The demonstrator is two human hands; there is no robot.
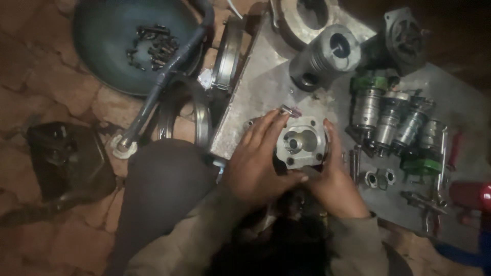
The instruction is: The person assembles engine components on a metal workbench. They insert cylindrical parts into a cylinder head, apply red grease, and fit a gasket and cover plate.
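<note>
Head view, looking down. Left hand [258, 163] and right hand [335, 179] clasped round a square metal housing [302, 140], fingers curled against its opposite sides, thumbs meeting beneath; housing held just above a grey plate [266, 87], round bore facing up, bolt holes at the corners. Behind it, on the plate, a ribbed cylinder [325, 56] lying tilted. To the right, a row of four spool-like steel parts [394, 120], two with green ends, and two small nuts [379, 178]. Upper left, a dark pan [102, 46] holding black bolts [153, 46], with a hose [169, 71] across its rim. Ground of reddish stone [46, 92].
</note>
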